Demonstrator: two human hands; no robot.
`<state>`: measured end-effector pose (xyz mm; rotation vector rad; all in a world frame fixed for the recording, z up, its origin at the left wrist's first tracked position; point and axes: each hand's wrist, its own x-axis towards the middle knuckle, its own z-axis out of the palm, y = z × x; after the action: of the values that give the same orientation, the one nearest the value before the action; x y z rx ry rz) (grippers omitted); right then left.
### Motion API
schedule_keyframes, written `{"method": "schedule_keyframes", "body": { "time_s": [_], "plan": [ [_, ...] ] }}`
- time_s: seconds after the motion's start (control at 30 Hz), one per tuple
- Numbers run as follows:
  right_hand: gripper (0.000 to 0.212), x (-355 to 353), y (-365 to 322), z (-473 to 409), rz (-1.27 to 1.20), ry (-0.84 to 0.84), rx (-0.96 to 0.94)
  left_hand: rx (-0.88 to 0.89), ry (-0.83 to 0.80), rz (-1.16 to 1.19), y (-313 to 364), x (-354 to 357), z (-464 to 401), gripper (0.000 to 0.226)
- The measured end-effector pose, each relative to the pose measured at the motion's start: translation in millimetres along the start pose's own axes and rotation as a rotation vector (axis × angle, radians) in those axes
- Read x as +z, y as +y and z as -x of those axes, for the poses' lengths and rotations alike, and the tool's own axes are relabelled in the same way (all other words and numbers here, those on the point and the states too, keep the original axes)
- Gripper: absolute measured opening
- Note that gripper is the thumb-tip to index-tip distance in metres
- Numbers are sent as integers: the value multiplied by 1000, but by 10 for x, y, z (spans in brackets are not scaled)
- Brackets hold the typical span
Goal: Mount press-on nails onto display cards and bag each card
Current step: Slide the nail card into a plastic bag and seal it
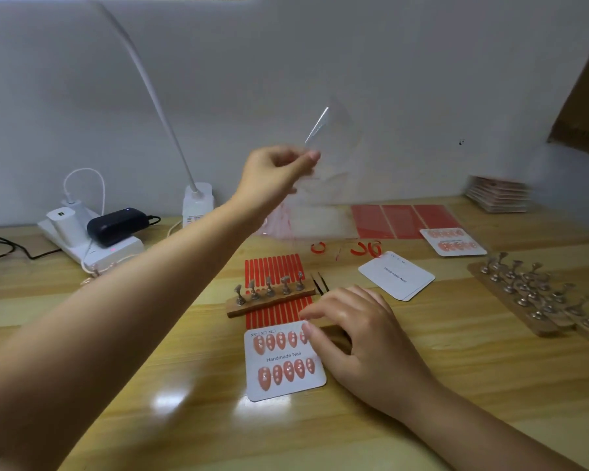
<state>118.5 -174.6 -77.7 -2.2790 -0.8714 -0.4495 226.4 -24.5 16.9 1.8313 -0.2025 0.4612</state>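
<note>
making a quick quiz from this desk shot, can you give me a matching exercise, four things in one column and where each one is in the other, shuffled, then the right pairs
Things
1. clear bag
2. filled nail card
3. blank cards
4. tweezers

Places
A. flat on the table nearest the camera, right hand touching its edge
B. raised in the air, pinched by the left hand
C. just right of the short wooden strip of nail stands
D. small stack in front of the red sheets, no nails on top

Pairs: 1-B, 2-A, 3-D, 4-C
</note>
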Motion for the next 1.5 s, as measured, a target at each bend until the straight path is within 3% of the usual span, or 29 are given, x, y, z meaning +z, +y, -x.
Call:
{"method": "schedule_keyframes", "body": {
  "time_s": [0.17,0.4,0.53,0.67,0.8,0.9,1.0,1.1,1.23,1.37,1.5],
  "plan": [
    [25,-28,4,-14,-137,160,77,-124,-122,175,9,-214,587,15],
    [9,-50,-25,-10,-280,227,150,-362,-219,501,-60,-327,1011,30],
    [19,-101,-60,-86,-453,240,301,-446,-313,679,-96,-335,1144,34],
    [8,-125,-49,-155,-521,264,331,-437,-438,603,-111,-287,1260,27],
    [13,-149,6,-156,-609,307,377,-511,-480,554,-121,-315,1312,50],
    [15,-150,11,-149,-591,263,347,-546,-417,558,-119,-423,1323,69],
    [18,-130,-32,-115,-580,169,278,-400,-314,372,-157,-465,1388,40],
    [19,-92,-73,-78,-529,97,214,-344,-236,283,-214,-479,1440,25],
    [17,-75,-98,-55,-500,71,198,-336,-177,288,-270,-542,1416,28],
    [8,-96,-34,-64,-443,81,217,-251,17,257,-360,-622,1369,32],
    [27,-169,166,-211,-215,105,228,-223,140,264,-426,-683,1346,30]
  ]
}}
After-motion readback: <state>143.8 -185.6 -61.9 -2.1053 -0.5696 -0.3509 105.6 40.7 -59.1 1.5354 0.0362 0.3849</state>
